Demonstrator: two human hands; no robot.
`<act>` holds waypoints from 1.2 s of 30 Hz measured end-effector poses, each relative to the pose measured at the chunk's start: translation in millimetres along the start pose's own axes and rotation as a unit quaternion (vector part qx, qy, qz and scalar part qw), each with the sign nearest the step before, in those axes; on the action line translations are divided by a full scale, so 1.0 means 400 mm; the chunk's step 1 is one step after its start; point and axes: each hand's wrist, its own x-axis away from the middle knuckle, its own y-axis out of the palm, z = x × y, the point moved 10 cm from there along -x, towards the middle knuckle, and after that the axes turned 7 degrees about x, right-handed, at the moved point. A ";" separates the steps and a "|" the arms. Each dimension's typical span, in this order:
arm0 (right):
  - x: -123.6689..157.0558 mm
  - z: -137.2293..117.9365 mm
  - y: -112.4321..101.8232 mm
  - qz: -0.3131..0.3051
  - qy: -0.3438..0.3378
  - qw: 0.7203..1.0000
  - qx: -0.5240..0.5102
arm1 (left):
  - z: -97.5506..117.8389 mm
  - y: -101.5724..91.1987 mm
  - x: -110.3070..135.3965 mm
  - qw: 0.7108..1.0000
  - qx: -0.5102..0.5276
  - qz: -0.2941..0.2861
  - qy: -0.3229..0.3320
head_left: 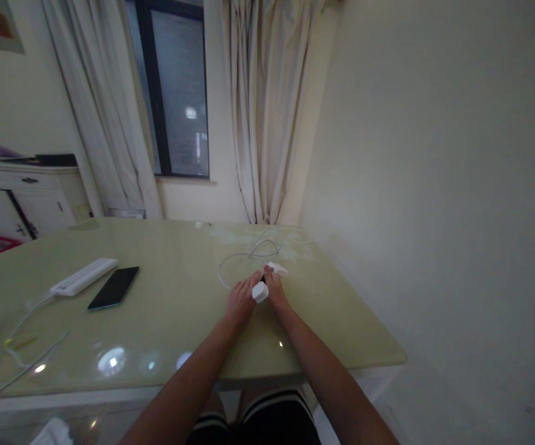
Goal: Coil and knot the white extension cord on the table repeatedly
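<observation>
L hand (240, 301) + R hand (276, 293) tight together at tbl (341, 315), white block (260, 292) btwn them on near side of grip, small dark bit (263, 279) just past it. Looks held btwn both, but fingers partly hidden, so can't tell which hand's actually closed on it tbh. White piece (279, 269) at R hand fingertips, far side. Thin cable (243, 254) loops just beyond grip. Well left of grip: dark phone (114, 288), white pwr strip (84, 277) beside it.
</observation>
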 end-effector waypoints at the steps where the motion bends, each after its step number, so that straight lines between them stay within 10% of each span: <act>1: 0.004 -0.002 0.000 0.005 -0.001 1.000 0.014 | 0.000 -0.002 0.000 1.000 0.003 0.005 -0.005; 9: 0.044 -0.114 0.016 -0.028 -0.159 0.965 0.206 | -0.128 -0.071 0.017 0.954 0.121 0.150 -0.230; 15: 0.097 -0.209 0.008 0.020 -0.291 0.917 0.272 | -0.159 -0.088 0.025 0.916 0.260 0.178 -0.248; 23: 0.078 -0.161 0.023 0.018 -0.246 0.935 0.256 | -0.056 -0.060 0.000 0.943 0.293 0.095 -0.128; 31: 0.077 -0.177 0.004 0.034 -0.226 0.962 0.151 | 0.074 -0.149 0.008 0.982 0.068 0.079 0.156; 36: 0.069 -0.174 0.034 -0.057 -0.163 0.984 0.035 | 0.095 -0.191 -0.015 0.982 -0.016 0.048 0.185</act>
